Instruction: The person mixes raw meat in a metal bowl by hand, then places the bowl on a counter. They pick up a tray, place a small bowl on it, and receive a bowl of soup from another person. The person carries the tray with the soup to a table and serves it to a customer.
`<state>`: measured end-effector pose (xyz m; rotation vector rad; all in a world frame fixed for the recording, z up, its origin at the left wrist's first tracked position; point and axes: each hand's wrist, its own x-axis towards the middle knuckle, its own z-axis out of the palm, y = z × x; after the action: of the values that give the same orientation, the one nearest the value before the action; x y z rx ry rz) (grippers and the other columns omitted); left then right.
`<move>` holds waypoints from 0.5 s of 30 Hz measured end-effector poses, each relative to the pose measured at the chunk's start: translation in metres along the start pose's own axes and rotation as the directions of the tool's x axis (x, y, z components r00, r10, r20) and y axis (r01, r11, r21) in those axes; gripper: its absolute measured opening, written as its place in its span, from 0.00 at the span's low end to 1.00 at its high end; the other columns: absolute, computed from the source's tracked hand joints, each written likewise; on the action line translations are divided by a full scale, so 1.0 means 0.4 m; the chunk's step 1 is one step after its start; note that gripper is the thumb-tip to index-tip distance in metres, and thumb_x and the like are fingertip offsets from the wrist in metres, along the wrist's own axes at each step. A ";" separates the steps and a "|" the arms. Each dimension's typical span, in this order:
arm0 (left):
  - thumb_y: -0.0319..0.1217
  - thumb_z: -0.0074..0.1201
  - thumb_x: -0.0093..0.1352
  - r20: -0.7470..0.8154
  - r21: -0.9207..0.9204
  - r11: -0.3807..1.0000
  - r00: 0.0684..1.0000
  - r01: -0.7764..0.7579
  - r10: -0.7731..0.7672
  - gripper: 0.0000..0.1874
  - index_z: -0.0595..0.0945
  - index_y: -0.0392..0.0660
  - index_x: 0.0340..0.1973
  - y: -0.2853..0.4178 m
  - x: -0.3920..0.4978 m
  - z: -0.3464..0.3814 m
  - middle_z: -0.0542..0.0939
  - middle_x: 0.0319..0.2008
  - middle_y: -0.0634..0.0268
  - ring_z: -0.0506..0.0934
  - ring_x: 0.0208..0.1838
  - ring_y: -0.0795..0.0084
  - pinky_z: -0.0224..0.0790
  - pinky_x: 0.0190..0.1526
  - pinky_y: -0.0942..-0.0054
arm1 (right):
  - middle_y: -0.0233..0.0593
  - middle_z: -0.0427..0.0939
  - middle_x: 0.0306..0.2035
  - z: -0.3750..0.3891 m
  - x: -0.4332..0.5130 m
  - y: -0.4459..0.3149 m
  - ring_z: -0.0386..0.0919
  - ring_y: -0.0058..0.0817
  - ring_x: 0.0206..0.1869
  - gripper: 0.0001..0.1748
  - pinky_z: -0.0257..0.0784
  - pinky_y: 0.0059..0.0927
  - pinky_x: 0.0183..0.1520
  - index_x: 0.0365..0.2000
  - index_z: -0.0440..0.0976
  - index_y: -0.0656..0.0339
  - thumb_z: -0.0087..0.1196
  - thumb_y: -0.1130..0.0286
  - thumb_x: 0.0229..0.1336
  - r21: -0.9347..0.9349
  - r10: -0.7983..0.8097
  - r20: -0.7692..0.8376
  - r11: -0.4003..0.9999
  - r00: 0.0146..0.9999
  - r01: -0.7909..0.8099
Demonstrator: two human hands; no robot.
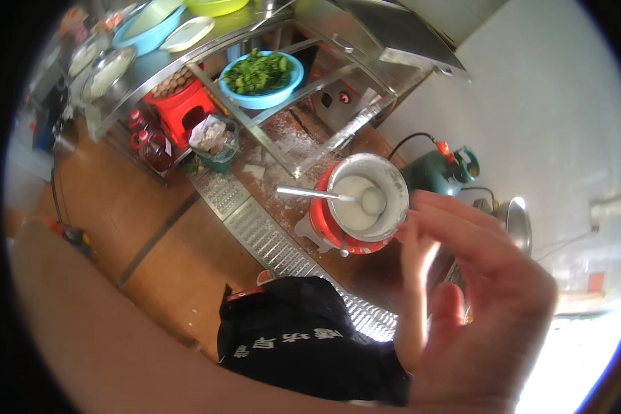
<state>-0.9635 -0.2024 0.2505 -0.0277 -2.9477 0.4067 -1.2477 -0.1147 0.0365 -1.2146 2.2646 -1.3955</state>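
My left hand (486,279) is large and close to the camera at the right, fingers curved, thumb apart, nothing seen in it; its forearm crosses the bottom. Beyond it, my right hand (413,230) is at the rim of a round metal pot (393,181), partly hidden, so its grip is unclear. The pot, its wall smeared white, sits in a red holder (320,217) and contains a whitish liquid (353,217). A metal ladle (305,192) lies in it, its bowl in the liquid and its handle over the left rim.
A metal drain grate (264,240) crosses the brown floor. Ahead, a metal frame (269,147) stands by a blue basin (261,101) of leafy greens, a red stool (186,111) under eggs, and a lined bin (221,158). A green gas cylinder (429,173) stands beyond the pot.
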 end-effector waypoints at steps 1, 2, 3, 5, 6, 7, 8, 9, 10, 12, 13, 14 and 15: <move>0.38 0.50 0.64 0.003 0.001 0.999 0.999 0.041 -0.041 0.17 0.78 0.42 0.45 -0.006 -0.041 -0.005 0.76 0.32 0.58 0.78 0.34 0.58 0.71 0.31 0.60 | 0.38 0.79 0.30 0.060 0.024 -0.051 0.78 0.26 0.33 0.13 0.74 0.29 0.36 0.42 0.76 0.63 0.49 0.67 0.63 0.048 0.013 0.022 0.999 1.000 -0.014; 0.38 0.50 0.64 0.006 0.007 0.997 0.997 0.083 -0.083 0.18 0.78 0.42 0.46 -0.014 -0.085 -0.010 0.76 0.32 0.58 0.78 0.34 0.58 0.71 0.30 0.60 | 0.38 0.79 0.30 0.127 0.047 -0.103 0.78 0.26 0.33 0.13 0.74 0.29 0.36 0.42 0.76 0.63 0.49 0.67 0.63 0.061 0.006 0.024 0.998 1.000 -0.007; 0.38 0.50 0.64 0.020 0.020 0.992 0.992 0.128 -0.128 0.18 0.77 0.42 0.46 -0.027 -0.128 -0.016 0.76 0.31 0.59 0.78 0.34 0.58 0.71 0.30 0.60 | 0.37 0.79 0.29 0.218 0.067 -0.154 0.78 0.25 0.32 0.12 0.74 0.28 0.35 0.42 0.76 0.63 0.49 0.68 0.63 0.084 -0.021 0.225 0.996 0.974 0.002; 0.38 0.50 0.64 0.070 0.041 0.964 0.962 0.262 -0.264 0.18 0.77 0.42 0.46 -0.062 -0.230 -0.024 0.76 0.30 0.59 0.78 0.34 0.58 0.71 0.29 0.60 | 0.36 0.79 0.28 0.436 0.083 -0.256 0.78 0.23 0.31 0.11 0.74 0.26 0.33 0.42 0.76 0.63 0.49 0.69 0.64 0.150 -0.095 0.411 0.988 0.906 0.036; 0.38 0.50 0.64 0.098 0.044 0.940 0.935 0.338 -0.340 0.18 0.77 0.42 0.47 -0.077 -0.287 -0.031 0.76 0.30 0.59 0.78 0.34 0.58 0.71 0.29 0.60 | 0.36 0.79 0.27 0.547 0.073 -0.301 0.77 0.22 0.30 0.11 0.74 0.25 0.33 0.42 0.76 0.63 0.49 0.69 0.64 0.185 -0.142 0.525 0.981 0.839 0.050; 0.37 0.50 0.64 0.119 0.040 0.913 0.905 0.407 -0.409 0.18 0.77 0.42 0.47 -0.086 -0.345 -0.037 0.76 0.29 0.60 0.78 0.33 0.58 0.71 0.29 0.60 | 0.35 0.79 0.26 0.670 0.051 -0.339 0.77 0.21 0.30 0.11 0.74 0.24 0.32 0.42 0.76 0.63 0.49 0.70 0.64 0.210 -0.190 0.642 0.975 0.743 0.068; 0.37 0.50 0.64 0.139 0.040 0.879 0.869 0.474 -0.475 0.18 0.77 0.42 0.47 -0.087 -0.395 -0.045 0.76 0.29 0.60 0.78 0.33 0.58 0.71 0.28 0.60 | 0.35 0.79 0.26 0.780 0.015 -0.374 0.77 0.20 0.29 0.11 0.74 0.24 0.32 0.42 0.76 0.63 0.49 0.70 0.64 0.229 -0.230 0.724 0.969 0.651 0.088; 0.37 0.50 0.64 0.150 0.034 0.846 0.834 0.532 -0.530 0.18 0.77 0.42 0.48 -0.094 -0.446 -0.053 0.76 0.29 0.60 0.78 0.33 0.58 0.71 0.28 0.60 | 0.35 0.79 0.25 0.877 -0.019 -0.410 0.77 0.19 0.29 0.10 0.74 0.23 0.31 0.42 0.76 0.63 0.48 0.71 0.64 0.242 -0.260 0.777 0.964 0.573 0.110; 0.37 0.50 0.64 0.154 0.029 0.813 0.801 0.582 -0.579 0.19 0.77 0.43 0.48 -0.103 -0.496 -0.067 0.76 0.28 0.61 0.78 0.33 0.59 0.70 0.28 0.60 | 0.34 0.79 0.25 0.922 -0.029 -0.436 0.76 0.16 0.26 0.10 0.73 0.19 0.28 0.40 0.76 0.64 0.48 0.72 0.64 0.192 -0.261 0.772 0.965 0.580 0.179; 0.37 0.50 0.64 0.150 0.040 0.755 0.743 0.654 -0.652 0.19 0.76 0.43 0.48 -0.133 -0.592 -0.093 0.76 0.27 0.61 0.79 0.33 0.59 0.70 0.27 0.60 | 0.35 0.79 0.24 1.005 -0.041 -0.492 0.76 0.18 0.25 0.09 0.73 0.20 0.28 0.38 0.76 0.65 0.48 0.73 0.63 0.287 -0.328 0.754 0.944 0.569 0.164; 0.37 0.50 0.64 0.160 0.029 0.709 0.697 0.705 -0.699 0.19 0.76 0.43 0.49 -0.140 -0.632 -0.100 0.76 0.27 0.61 0.79 0.33 0.59 0.70 0.27 0.60 | 0.35 0.78 0.24 1.028 -0.037 -0.523 0.76 0.18 0.25 0.09 0.73 0.20 0.28 0.38 0.76 0.65 0.48 0.73 0.63 0.268 -0.324 0.763 0.946 0.560 0.182; 0.37 0.50 0.64 0.181 0.000 0.632 0.622 0.775 -0.762 0.19 0.76 0.43 0.49 -0.160 -0.691 -0.099 0.75 0.26 0.62 0.79 0.33 0.59 0.70 0.26 0.60 | 0.35 0.78 0.24 1.099 -0.042 -0.560 0.76 0.18 0.25 0.09 0.72 0.20 0.28 0.38 0.76 0.65 0.48 0.73 0.63 0.261 -0.322 0.790 0.947 0.521 0.189; 0.37 0.50 0.64 0.194 -0.059 0.503 0.504 0.862 -0.841 0.19 0.76 0.43 0.49 -0.175 -0.760 -0.099 0.75 0.26 0.62 0.79 0.33 0.59 0.70 0.26 0.60 | 0.34 0.78 0.23 1.161 -0.059 -0.592 0.76 0.18 0.25 0.09 0.72 0.20 0.27 0.37 0.76 0.66 0.48 0.73 0.62 0.252 -0.315 0.832 0.948 0.457 0.194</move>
<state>-0.6570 -0.2717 0.2579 1.4508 -2.6296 0.0133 -0.8470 -0.4444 -0.0190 -1.7380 1.2745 -0.6498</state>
